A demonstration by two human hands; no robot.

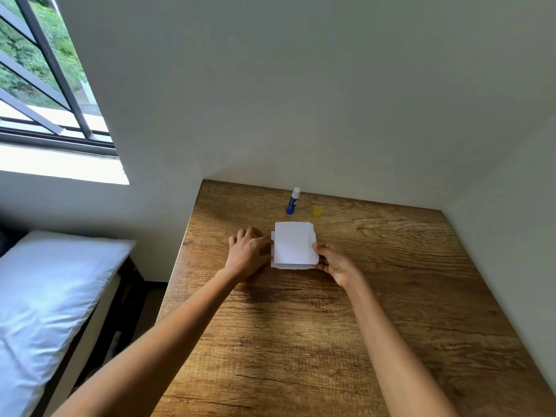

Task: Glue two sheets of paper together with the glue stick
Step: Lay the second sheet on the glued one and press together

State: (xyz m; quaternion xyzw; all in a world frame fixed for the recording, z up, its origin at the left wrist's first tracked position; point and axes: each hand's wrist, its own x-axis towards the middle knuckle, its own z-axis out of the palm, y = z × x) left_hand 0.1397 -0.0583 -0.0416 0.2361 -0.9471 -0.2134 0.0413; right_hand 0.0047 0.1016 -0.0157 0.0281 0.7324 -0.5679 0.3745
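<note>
From the head camera, two white sheets lie stacked near the far middle of the wooden table: the top sheet sits slightly askew on the bottom sheet, whose left and near edges peek out. The left hand rests knuckles-up at the stack's left edge, fingers curled loosely and touching the paper; whether it pinches anything I cannot tell. The right hand pinches the top sheet's near right corner between thumb and fingers. Behind the paper the glue stick stands upright and uncapped, its yellow cap just beside it; both are well apart from the hands. The step looks like laying and aligning the top sheet onto the lower one. To do it well, the left hand should pin the lower sheet flat while the right squares the edges, then press outward from the centre so no bubble or crease sets in. The ragged edges tear easily, so slide gently.
</note>
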